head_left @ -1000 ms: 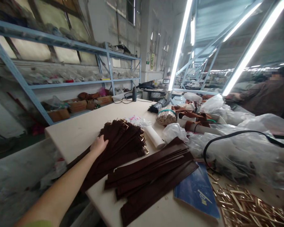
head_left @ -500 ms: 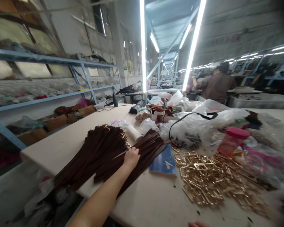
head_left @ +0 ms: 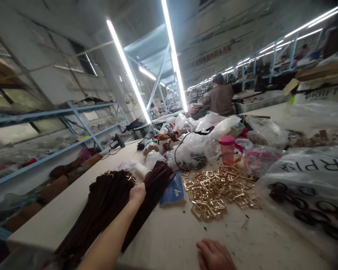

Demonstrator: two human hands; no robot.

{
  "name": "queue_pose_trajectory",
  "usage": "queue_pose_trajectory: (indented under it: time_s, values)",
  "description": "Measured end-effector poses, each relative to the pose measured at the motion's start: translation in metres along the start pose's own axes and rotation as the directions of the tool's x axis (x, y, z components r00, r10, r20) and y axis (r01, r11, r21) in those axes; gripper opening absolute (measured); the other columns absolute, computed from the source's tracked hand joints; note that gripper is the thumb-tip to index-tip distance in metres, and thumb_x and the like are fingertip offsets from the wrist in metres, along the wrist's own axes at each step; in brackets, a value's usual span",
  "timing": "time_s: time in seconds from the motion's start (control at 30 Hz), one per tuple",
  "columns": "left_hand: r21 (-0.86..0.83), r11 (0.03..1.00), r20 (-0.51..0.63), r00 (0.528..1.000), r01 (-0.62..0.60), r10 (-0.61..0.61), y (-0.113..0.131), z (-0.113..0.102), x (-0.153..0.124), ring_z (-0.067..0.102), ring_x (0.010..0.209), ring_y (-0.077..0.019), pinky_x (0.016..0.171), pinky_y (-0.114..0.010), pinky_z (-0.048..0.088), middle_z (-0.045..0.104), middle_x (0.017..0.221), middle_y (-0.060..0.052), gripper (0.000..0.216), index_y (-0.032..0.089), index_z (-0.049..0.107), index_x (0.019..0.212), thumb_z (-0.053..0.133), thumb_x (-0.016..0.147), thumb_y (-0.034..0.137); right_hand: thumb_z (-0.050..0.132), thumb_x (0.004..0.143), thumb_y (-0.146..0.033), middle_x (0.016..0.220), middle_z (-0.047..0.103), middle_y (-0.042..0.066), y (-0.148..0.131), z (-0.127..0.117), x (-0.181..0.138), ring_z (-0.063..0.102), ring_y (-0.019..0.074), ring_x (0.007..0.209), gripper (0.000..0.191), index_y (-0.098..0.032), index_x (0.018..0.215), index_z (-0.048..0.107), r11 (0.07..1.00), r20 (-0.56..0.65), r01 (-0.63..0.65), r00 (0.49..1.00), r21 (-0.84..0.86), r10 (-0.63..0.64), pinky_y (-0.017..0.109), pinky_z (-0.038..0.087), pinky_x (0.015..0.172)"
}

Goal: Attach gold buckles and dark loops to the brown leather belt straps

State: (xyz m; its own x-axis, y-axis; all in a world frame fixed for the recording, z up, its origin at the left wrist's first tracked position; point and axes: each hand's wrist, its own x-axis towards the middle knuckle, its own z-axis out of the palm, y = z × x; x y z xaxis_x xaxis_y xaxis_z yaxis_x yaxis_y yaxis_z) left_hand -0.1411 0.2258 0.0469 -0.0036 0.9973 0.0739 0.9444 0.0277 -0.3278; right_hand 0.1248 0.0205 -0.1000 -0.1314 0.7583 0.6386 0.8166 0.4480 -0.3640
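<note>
My left hand (head_left: 137,193) is closed at the edge of a pile of dark brown straps (head_left: 107,198), just below their gold buckle ends. Its fingers appear to grip a strap, mostly hidden by the fist. Right of this hand lies a second stack of dark brown straps (head_left: 157,176) without visible buckles. A blue booklet (head_left: 172,190) lies beside that stack. Low in the view, my right hand (head_left: 215,255) rests on the pale table (head_left: 163,232), partly cut off by the frame. Its fingers are loosely bent with nothing visible in them. Loose gold buckles (head_left: 214,191) are heaped beyond it.
Behind the buckles stand a pink-lidded jar (head_left: 227,150) and piled plastic bags (head_left: 197,146). A clear bag of dark rings (head_left: 310,202) covers the right side. Blue shelving (head_left: 84,135) runs along the left. A person in brown (head_left: 219,98) faces away at the back.
The view has swung to the right. My left hand has shifted from the plain strap stack toward the buckled pile. More of my right hand has come into view on the table.
</note>
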Motion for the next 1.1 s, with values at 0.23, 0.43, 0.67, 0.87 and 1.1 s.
queue_pose_trajectory:
  time_s: [0.23,0.43,0.67,0.87,1.1]
  values:
    - [0.038,0.998,0.066,0.996,-0.059,0.056,0.009,-0.025,-0.011,0.060,0.082,-0.0172,0.072,-0.032,0.047,0.061,0.092,-0.008,0.017,0.011,0.054,0.096,0.051,0.082,0.022,0.049,0.071,-0.010,0.076,0.062,-0.002,-0.007,-0.014,0.002,0.055,0.0163,0.070,0.022,-0.025,0.085,0.056,0.984,-0.055,-0.097,0.993,0.148,0.106,0.028,0.035,0.067]
    - [-0.001,0.995,-0.024,0.995,-0.099,0.099,0.021,-0.031,-0.028,0.060,0.089,-0.0236,0.072,-0.032,0.045,0.059,0.097,-0.014,0.014,0.011,0.053,0.091,0.046,0.079,0.015,0.046,0.073,-0.009,0.077,0.061,0.000,-0.011,-0.015,0.000,0.054,0.0187,0.073,0.023,-0.025,0.086,0.057,0.963,-0.004,-0.175,0.984,0.205,0.179,0.032,0.034,0.070]
    - [-0.140,0.940,-0.149,0.945,-0.312,0.292,0.046,-0.051,-0.094,0.056,0.098,-0.0173,0.085,-0.028,0.043,0.056,0.107,-0.010,0.012,0.017,0.050,0.088,0.040,0.081,0.015,0.046,0.081,-0.023,0.089,0.063,0.004,-0.015,-0.031,0.010,0.056,0.0224,0.086,0.023,-0.022,0.102,0.056,0.822,0.208,-0.409,0.912,0.396,0.353,0.039,0.038,0.080]
    - [-0.590,0.581,-0.197,0.798,-0.560,0.570,0.098,-0.027,-0.196,0.053,0.099,-0.0194,0.087,-0.032,0.042,0.053,0.114,-0.007,0.010,0.019,0.051,0.070,0.048,0.074,0.011,0.038,0.081,-0.054,0.069,0.057,0.002,0.015,-0.049,0.021,0.053,0.0128,0.057,0.037,-0.019,0.082,0.049,0.013,0.422,-0.650,0.508,0.759,0.751,0.025,0.041,0.049]
    - [-0.902,0.222,0.422,0.649,0.371,0.633,0.102,-0.016,-0.226,0.059,0.081,-0.0187,0.072,-0.031,0.046,0.063,0.094,-0.007,0.051,0.016,0.041,0.121,0.053,0.077,0.038,0.056,0.068,-0.050,0.053,0.046,-0.006,0.036,-0.056,0.016,0.041,0.0071,0.044,0.033,-0.019,0.072,0.044,-0.067,0.515,-0.713,0.435,0.698,0.739,0.019,0.031,0.038]
